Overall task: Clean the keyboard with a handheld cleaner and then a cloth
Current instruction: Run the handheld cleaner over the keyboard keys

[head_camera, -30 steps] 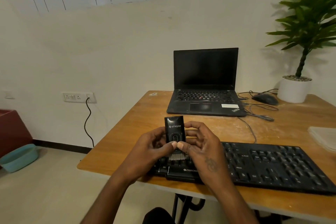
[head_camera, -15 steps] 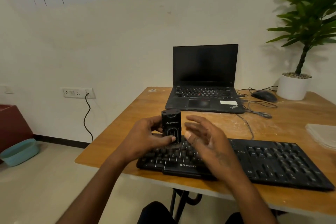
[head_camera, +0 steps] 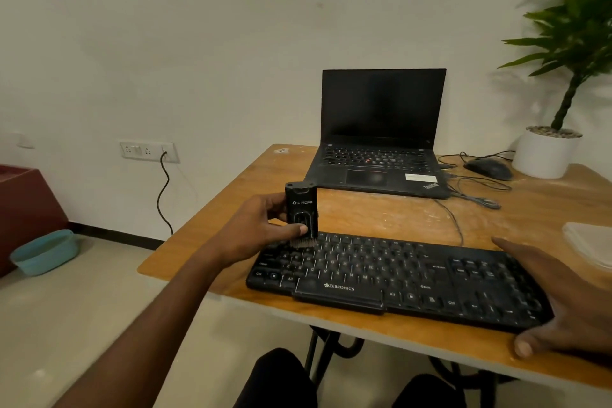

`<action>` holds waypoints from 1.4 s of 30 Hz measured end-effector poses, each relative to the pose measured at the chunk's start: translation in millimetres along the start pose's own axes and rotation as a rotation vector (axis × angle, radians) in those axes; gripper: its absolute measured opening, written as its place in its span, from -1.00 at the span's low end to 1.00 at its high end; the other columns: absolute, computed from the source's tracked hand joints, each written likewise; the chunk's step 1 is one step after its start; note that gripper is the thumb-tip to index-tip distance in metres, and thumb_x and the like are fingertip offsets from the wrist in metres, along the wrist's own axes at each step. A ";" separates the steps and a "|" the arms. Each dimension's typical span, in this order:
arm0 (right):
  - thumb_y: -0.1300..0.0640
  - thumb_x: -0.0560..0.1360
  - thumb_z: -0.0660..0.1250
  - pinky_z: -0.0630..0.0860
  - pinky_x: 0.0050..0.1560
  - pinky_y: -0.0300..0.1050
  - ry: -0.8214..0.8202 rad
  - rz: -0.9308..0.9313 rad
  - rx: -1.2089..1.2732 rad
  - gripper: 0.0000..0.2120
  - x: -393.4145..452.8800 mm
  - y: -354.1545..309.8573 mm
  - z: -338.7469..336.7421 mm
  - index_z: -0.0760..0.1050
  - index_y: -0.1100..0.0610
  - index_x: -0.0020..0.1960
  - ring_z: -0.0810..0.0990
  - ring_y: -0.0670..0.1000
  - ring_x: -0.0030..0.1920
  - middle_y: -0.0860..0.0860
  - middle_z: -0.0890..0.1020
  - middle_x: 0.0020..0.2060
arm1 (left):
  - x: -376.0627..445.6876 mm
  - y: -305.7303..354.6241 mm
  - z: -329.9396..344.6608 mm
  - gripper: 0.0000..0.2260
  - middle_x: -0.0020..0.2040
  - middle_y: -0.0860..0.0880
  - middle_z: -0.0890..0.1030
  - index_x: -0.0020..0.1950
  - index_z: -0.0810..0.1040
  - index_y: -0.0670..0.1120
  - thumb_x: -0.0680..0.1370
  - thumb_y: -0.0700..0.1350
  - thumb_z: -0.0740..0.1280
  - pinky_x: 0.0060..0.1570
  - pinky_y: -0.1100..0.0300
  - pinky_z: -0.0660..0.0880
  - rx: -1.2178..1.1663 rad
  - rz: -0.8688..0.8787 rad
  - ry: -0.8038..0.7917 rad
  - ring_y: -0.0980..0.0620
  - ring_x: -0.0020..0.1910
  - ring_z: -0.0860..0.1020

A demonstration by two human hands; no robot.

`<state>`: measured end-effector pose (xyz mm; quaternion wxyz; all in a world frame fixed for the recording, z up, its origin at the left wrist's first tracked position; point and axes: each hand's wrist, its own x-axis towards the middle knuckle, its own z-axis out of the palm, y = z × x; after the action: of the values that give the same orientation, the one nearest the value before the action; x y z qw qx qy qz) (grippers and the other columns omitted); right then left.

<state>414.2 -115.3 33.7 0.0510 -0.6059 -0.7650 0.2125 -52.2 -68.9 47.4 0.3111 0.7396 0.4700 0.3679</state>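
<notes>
A black keyboard [head_camera: 397, 278] lies along the front of the wooden table [head_camera: 381, 215]. My left hand [head_camera: 255, 228] grips a small black handheld cleaner [head_camera: 302, 209] upright, with its pale bristles down over the keyboard's far left corner. My right hand [head_camera: 563, 301] rests on the keyboard's right end, fingers over the far side and thumb at the near edge. A pale folded cloth [head_camera: 589, 242] lies at the table's right edge.
An open black laptop [head_camera: 381, 142] stands at the back of the table, with a mouse [head_camera: 486, 168], loose cables [head_camera: 473, 192] and a white potted plant [head_camera: 546, 152] to its right. On the floor at left are a teal tub [head_camera: 44, 252] and a dark red box [head_camera: 23, 205].
My right hand let go of the cleaner and moved right to the keyboard's right end. My left hand alone now holds the cleaner, lowered to the keyboard's left corner.
</notes>
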 end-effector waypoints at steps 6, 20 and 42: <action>-0.57 -0.12 0.53 0.28 0.47 0.10 0.071 -0.021 0.041 0.37 2.5 5.2 7.3 -0.26 -0.51 0.45 0.18 -0.08 0.42 -0.26 0.11 0.43 | 4.3 -2.4 4.3 -0.69 0.12 0.09 0.73 0.29 0.62 0.01 0.57 -0.16 0.52 0.08 0.29 0.50 0.036 -0.019 0.075 0.16 0.10 0.66; -0.56 -0.13 0.53 0.38 0.36 0.03 0.177 -0.066 0.147 0.38 -7.5 -2.0 13.7 -0.09 -0.37 0.53 0.30 -0.10 0.33 -0.24 0.25 0.37 | -52.9 23.0 8.5 -0.60 0.16 0.05 0.73 0.35 0.56 -0.07 0.53 -0.21 0.51 -0.04 0.27 0.61 -0.022 -0.022 -0.107 0.04 -0.01 0.71; -0.61 -0.11 0.47 0.39 0.29 -0.10 0.177 -0.062 0.131 0.37 -16.4 -12.9 9.7 -0.04 -0.28 0.56 0.33 -0.14 0.28 -0.26 0.26 0.32 | 1.2 13.9 20.1 -0.67 0.17 -0.01 0.70 0.33 0.56 -0.01 0.58 -0.19 0.49 0.08 0.12 0.64 0.039 0.020 -0.129 -0.07 0.14 0.68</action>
<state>403.5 -135.7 32.9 0.1644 -0.5938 -0.7603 0.2057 -28.6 -75.2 48.1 0.3227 0.7723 0.4487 0.3133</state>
